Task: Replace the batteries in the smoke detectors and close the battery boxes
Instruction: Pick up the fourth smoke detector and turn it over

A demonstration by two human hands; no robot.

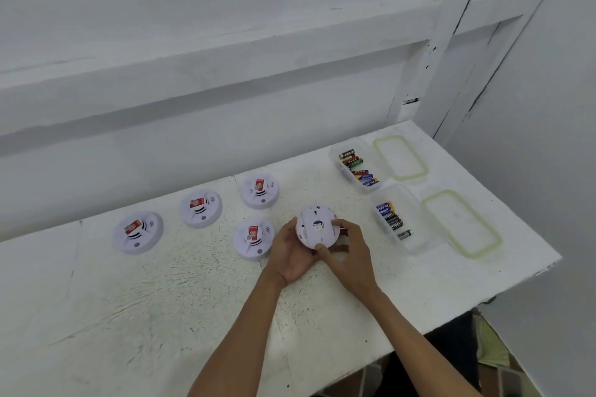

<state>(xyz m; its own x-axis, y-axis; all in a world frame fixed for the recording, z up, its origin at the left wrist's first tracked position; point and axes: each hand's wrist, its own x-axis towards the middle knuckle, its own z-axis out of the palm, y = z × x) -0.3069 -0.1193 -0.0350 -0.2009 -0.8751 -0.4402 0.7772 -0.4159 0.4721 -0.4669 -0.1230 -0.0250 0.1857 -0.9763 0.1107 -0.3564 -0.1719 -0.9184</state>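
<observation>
Both hands hold a round white smoke detector (314, 226), underside up, mid-frame: left hand (290, 256) cupping it, fingers hidden behind, right hand (350, 255) pinching its rim. Four glossy detectors (253, 239) lie left; clear tubs (416, 245) of batteries (390, 217) right.

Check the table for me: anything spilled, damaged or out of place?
Nothing serious. White paint on the table is scratched and worn near the front. All batteries lie inside the far box and near box, lids flat beside them. One lone battery in the near box lies apart from the rest.
</observation>
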